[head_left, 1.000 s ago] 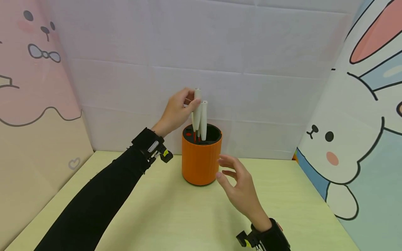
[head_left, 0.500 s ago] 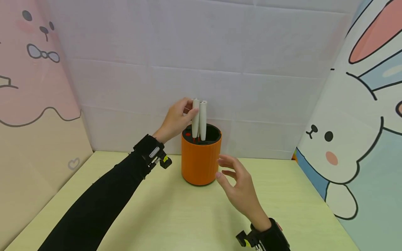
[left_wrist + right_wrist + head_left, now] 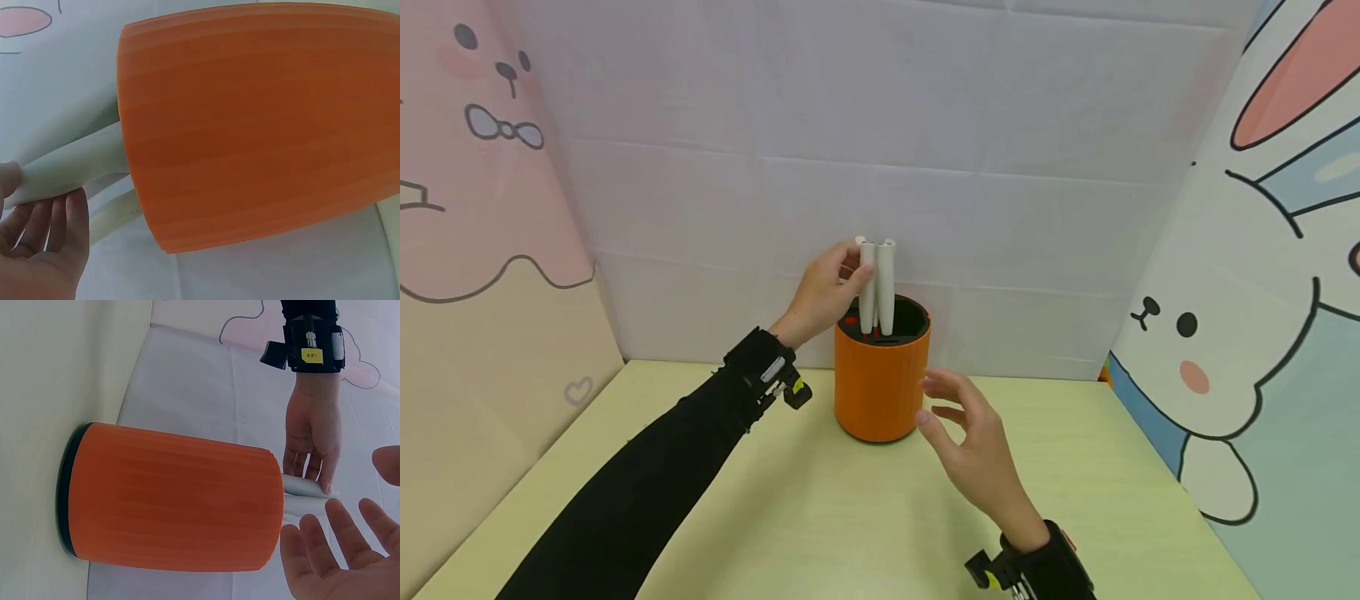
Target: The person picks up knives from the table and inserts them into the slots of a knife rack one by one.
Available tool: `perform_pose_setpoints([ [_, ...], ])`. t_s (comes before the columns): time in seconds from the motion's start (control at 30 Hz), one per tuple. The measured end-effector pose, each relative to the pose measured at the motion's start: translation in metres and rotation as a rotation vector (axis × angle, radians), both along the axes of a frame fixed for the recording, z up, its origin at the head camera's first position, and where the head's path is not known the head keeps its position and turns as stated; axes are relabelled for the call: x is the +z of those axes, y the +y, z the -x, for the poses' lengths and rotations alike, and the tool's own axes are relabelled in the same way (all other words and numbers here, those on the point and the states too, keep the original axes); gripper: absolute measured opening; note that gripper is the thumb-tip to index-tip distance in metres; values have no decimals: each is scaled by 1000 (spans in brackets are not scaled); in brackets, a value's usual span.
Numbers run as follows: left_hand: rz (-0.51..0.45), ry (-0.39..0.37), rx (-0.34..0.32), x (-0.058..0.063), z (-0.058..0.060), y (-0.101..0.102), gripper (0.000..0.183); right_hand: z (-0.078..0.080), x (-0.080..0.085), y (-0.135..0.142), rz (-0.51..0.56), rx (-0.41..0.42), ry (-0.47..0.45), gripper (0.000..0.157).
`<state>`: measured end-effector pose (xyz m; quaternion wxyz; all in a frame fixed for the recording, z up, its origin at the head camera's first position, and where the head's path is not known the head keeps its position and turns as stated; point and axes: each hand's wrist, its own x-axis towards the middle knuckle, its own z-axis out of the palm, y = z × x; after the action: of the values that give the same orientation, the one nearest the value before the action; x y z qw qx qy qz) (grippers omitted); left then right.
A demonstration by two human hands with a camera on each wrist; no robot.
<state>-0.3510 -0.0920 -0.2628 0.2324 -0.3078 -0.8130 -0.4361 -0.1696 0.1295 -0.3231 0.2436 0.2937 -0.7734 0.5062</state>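
Note:
An orange cylindrical knife holder with a black slotted top stands on the table. Several white-handled knives stand upright in it, handles up, with bits of red showing just below the handles. My left hand pinches the handle of the leftmost front knife between thumb and fingers. In the left wrist view, the fingers lie along that pale handle. Another knife handle stands right beside it. My right hand hovers near the holder's right side, fingers apart and loosely bent, holding nothing.
The pale yellow table runs back to a white sheet close behind the holder. Printed cartoon panels stand at both sides, a pink bear on the left and a white rabbit on the right.
My left hand has moved down with the knife, whose handle has sunk to about the height of its neighbour's in the holder. My right hand has stayed put.

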Motion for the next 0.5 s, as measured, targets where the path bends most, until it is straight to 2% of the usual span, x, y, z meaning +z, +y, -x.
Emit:
perform_pose_setpoints([
  [0.17, 19, -17, 3, -4, -2, -5, 33, 0, 0, -1, 6, 7, -2, 43],
  [0.27, 45, -49, 19, -7, -8, -12, 41, 0, 0, -1, 0, 5, -2, 43],
  [0.37, 61, -64, 42, -10, -18, -22, 45, -1, 2, 2, -6, -1, 4, 43],
  [0.5, 46, -37, 63, -17, -39, -37, 41, -1, 3, 13, -6, -21, 4, 43],
])
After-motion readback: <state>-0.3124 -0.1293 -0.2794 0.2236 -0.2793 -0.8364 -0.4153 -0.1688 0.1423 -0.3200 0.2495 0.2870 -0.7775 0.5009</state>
